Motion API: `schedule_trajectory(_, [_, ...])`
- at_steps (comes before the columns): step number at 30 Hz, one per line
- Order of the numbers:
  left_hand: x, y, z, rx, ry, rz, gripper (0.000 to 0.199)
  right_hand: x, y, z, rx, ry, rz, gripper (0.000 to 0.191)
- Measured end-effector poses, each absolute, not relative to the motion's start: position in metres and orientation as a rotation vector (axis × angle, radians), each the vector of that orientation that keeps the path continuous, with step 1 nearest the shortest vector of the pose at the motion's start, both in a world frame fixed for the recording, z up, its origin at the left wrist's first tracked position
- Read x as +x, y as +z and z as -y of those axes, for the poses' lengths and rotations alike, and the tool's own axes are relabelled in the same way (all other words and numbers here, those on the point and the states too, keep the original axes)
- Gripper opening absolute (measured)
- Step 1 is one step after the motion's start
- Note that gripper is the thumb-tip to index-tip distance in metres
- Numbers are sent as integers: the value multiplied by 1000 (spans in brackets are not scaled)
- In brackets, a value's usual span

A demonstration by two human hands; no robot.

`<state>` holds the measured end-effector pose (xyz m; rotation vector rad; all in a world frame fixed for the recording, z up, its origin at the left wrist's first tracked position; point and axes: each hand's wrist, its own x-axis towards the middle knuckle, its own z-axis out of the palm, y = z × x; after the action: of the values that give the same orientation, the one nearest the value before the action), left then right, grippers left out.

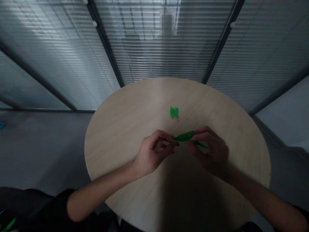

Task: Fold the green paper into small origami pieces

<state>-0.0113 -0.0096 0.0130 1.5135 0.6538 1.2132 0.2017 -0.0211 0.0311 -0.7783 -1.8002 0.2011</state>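
Between both hands, just above the table, is a thin green piece of folded paper (pixel 184 136) with a long, leaf-like outline. My left hand (pixel 154 151) pinches its left end between thumb and fingers. At the right end my right hand (pixel 212 149) closes on it, and a narrow green point sticks out below those fingers. Farther back on the wood lies a small green paper shape (pixel 174 112) with two wing-like halves, apart from both hands.
The round wooden table (pixel 116 129) has a curved edge on all sides. Behind it stand glass panels with blinds (pixel 164 58) and dark frames. Grey floor (pixel 60 145) shows at the left. A green tip (pixel 10 223) appears in the lower left corner.
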Motion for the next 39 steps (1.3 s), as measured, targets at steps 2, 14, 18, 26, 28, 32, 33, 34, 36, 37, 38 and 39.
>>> schedule_trajectory(2, [-12,13,9,1541,1224,-656,9,202,32,21,-775,180,1807,19])
schedule_trajectory(14, [-8,19,9,1442,1158,-652,27,204,35,22,-824,219,1794,15])
schedule_trajectory(18, [-5,20,9,1357,1048,-689,29,202,34,23,-813,227,1810,16])
schedule_trajectory(26, [-4,20,11,1397,1071,-715,20,200,35,22,-866,279,1816,14])
schedule_trajectory(28, [-4,19,11,1416,1070,-719,21,200,36,22,-887,298,1810,12])
schedule_trajectory(32, [-5,20,12,1414,1055,-687,22,200,35,22,-917,321,1793,11])
schedule_trajectory(33, [-5,20,12,1411,1045,-681,23,200,34,22,-930,328,1786,11])
schedule_trajectory(34, [-5,21,12,1409,1036,-675,23,201,33,22,-942,334,1778,12])
schedule_trajectory(36, [-5,21,12,1403,1029,-664,23,201,31,22,-955,342,1768,12])
schedule_trajectory(37, [-4,21,12,1397,1028,-655,23,202,30,22,-951,342,1766,13])
schedule_trajectory(38, [-4,21,12,1388,1031,-644,23,202,29,22,-944,339,1767,13])
schedule_trajectory(39, [-4,21,12,1379,1032,-634,23,202,29,22,-938,333,1767,13])
